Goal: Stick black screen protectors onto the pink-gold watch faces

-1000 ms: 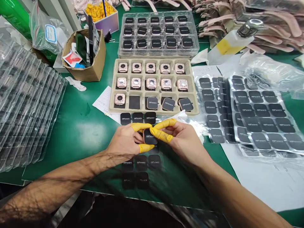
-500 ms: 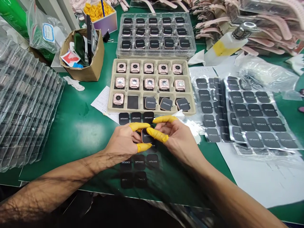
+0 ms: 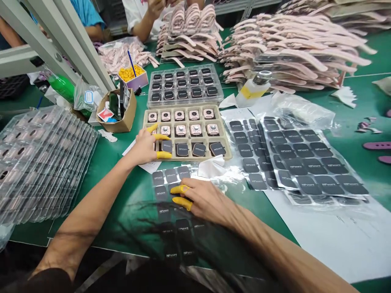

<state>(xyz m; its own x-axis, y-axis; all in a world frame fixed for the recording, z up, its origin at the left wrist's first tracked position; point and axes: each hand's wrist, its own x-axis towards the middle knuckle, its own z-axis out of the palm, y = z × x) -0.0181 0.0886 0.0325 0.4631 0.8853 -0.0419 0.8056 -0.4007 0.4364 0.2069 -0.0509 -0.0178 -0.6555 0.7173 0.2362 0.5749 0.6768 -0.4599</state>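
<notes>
My left hand [image 3: 143, 146] reaches over the lower left of the beige tray [image 3: 228, 138]. Its yellow-covered thumb and finger sit on either side of a black-faced square watch [image 3: 166, 146] in the front row's second compartment. Another yellow-tipped finger lies over the compartments at the left edge. My right hand [image 3: 201, 197] is low over a clear sheet of black square stickers [image 3: 158, 178], its yellow-covered thumb and index finger apart and nothing visibly held. Watches with their backs up, such as one pink watch [image 3: 179, 115], fill the tray's back rows.
Behind the tray stands a clear tray stack [image 3: 218, 95]. Stacked clear trays [image 3: 45, 162] rise at left, near a cardboard box [image 3: 130, 112]. At right lie more sticker sheets [image 3: 314, 166], a pump bottle [image 3: 252, 91] and pink straps [image 3: 293, 49]. People's arms show at the back.
The view has shifted to show more of the background. My left hand has carried the watch from the sticker sheet to the tray. My right hand has left the watch and lowered to the sheet.
</notes>
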